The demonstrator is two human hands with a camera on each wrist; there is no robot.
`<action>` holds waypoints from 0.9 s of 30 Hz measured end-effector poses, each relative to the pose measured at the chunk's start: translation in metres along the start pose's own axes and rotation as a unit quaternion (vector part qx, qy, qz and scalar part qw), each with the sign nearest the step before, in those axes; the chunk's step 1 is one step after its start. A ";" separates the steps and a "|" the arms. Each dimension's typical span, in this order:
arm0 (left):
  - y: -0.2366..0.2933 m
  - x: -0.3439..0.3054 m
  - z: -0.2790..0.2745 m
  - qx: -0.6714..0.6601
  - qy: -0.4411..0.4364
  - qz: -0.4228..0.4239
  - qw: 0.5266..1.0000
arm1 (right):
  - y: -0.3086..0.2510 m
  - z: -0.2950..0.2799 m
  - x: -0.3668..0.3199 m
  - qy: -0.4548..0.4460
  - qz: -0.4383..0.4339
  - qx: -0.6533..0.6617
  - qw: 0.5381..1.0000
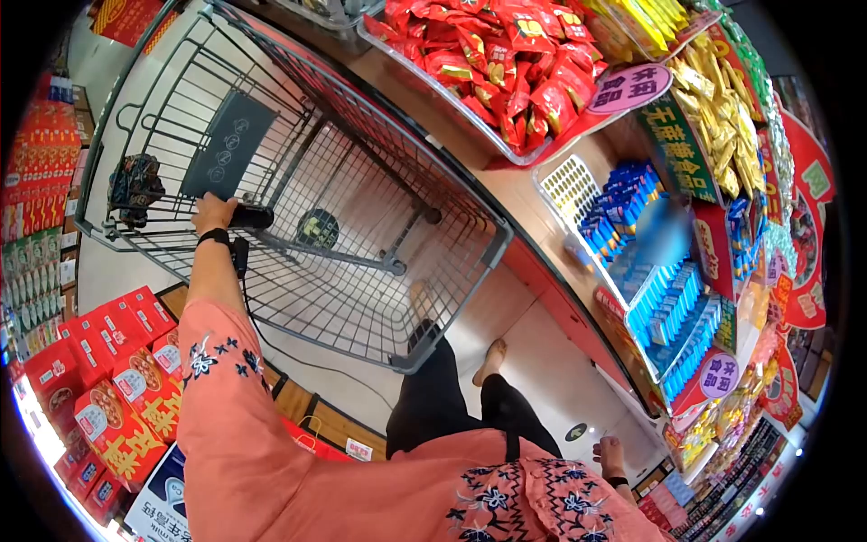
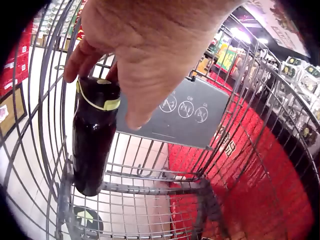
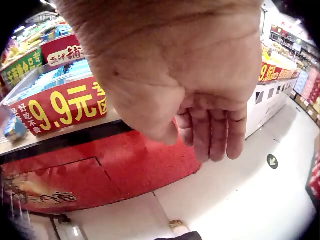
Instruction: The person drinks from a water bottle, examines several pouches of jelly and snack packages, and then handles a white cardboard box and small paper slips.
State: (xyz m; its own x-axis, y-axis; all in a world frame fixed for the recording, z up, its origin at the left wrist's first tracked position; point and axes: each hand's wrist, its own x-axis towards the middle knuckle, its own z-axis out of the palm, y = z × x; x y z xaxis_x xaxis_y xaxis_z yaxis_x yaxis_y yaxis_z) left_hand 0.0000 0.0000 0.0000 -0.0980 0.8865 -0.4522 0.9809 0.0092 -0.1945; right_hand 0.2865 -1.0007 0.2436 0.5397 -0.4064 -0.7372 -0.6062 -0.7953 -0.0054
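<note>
My left hand (image 1: 215, 213) is over the child-seat end of a wire shopping cart (image 1: 379, 307), holding a dark bottle (image 1: 252, 216) by its top. In the left wrist view the fingers (image 2: 80, 62) reach behind the lid, and the bottle (image 2: 91, 145), with a yellow-green band near its top, points down inside the basket. Beside it is the cart's grey printed panel (image 2: 187, 112). My right hand (image 1: 610, 454) hangs low at my side, near the snack counter (image 3: 110, 165). Its fingers (image 3: 217, 132) are loosely bent and hold nothing.
To the right of the cart, the counter bears trays of red packets (image 1: 506, 68), blue packs (image 1: 673, 303) and gold-wrapped snacks (image 1: 718, 108). Red boxes (image 1: 99, 370) are stacked at left. A patterned bundle (image 1: 135, 185) hangs at the cart's handle end. A cable (image 1: 316, 359) runs from my left wrist.
</note>
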 end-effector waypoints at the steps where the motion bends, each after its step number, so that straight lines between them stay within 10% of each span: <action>1: -0.003 -0.008 -0.003 0.016 -0.011 -0.011 1.000 | -0.012 0.006 -0.006 0.004 -0.011 0.002 1.000; 17: 0.039 -0.022 -0.014 0.124 0.036 0.116 0.985 | -0.139 0.113 -0.017 -0.060 -0.203 -0.011 0.977; 20: 0.032 -0.018 -0.026 0.097 0.036 0.261 0.960 | -0.165 0.121 -0.021 -0.079 -0.272 -0.130 0.950; 27: 0.056 -0.225 -0.161 0.069 0.134 0.478 0.866 | -0.275 0.170 -0.102 -0.135 -0.530 0.016 0.837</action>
State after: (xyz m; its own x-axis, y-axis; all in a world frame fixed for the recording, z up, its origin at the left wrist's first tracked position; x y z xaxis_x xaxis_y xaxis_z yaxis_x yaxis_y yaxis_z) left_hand 0.1045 -0.1243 0.2306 0.8073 0.5352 -0.2486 0.5617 -0.8261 0.0458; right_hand 0.2987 -0.6640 0.2057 0.6346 0.6400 -0.4332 0.1122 -0.6309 -0.7678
